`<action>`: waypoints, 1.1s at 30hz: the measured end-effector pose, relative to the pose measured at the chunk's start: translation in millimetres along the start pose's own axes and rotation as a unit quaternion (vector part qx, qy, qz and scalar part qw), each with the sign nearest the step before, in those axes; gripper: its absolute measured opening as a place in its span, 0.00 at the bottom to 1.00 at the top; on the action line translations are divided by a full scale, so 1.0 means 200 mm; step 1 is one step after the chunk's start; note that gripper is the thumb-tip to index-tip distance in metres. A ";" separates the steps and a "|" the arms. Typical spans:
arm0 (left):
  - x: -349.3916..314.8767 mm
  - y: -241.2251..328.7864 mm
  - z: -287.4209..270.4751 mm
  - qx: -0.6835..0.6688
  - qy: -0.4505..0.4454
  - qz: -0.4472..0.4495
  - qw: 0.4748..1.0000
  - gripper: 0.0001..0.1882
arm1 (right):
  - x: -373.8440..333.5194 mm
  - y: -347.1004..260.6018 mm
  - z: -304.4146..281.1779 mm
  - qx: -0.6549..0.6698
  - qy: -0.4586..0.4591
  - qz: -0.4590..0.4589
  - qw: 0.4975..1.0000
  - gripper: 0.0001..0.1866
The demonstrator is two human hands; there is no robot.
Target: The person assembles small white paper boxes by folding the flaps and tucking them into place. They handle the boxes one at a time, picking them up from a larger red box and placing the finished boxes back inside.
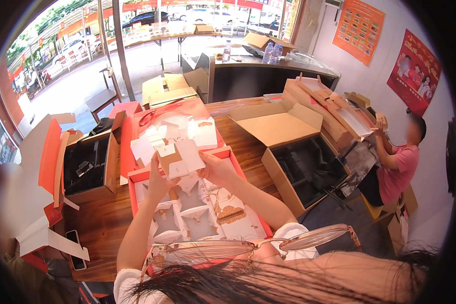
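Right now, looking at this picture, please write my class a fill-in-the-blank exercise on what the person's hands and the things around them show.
1. Both hands, left hand and right hand, hold a folded ____ insert.
2. Below the hands lies an open red gift box with white ____ inside.
3. A black phone lies on the ____ table.

Missing words: cardboard; compartments; wooden

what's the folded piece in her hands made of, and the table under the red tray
The folded piece, held by the left hand and right hand, looks like thin matte cardboard: white and tan faces, sharp creases. The table looks like varnished wood: brown grain, slight shine.
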State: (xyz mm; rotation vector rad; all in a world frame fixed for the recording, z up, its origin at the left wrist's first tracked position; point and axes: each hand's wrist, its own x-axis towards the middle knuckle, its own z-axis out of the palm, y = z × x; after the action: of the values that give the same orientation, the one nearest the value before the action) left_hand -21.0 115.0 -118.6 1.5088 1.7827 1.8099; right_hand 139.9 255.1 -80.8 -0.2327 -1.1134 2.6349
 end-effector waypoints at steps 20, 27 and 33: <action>-0.01 0.06 0.01 0.072 0.023 0.028 0.997 0.53 | 0.02 0.00 -0.10 -0.075 0.063 -0.024 0.995 0.11; 0.00 0.06 0.01 0.103 0.038 0.026 0.994 0.52 | 0.02 -0.01 -0.07 -0.055 0.102 -0.079 0.990 0.15; 0.01 0.13 0.01 0.169 0.128 -0.001 0.977 0.51 | 0.01 0.05 -0.06 -0.486 0.195 -0.317 0.791 0.15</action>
State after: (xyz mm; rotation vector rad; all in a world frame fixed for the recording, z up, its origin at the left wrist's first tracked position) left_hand -8.2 110.8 -96.9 1.4289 2.3117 1.8421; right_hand 139.7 256.7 -95.9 -0.4624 -1.8579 1.1820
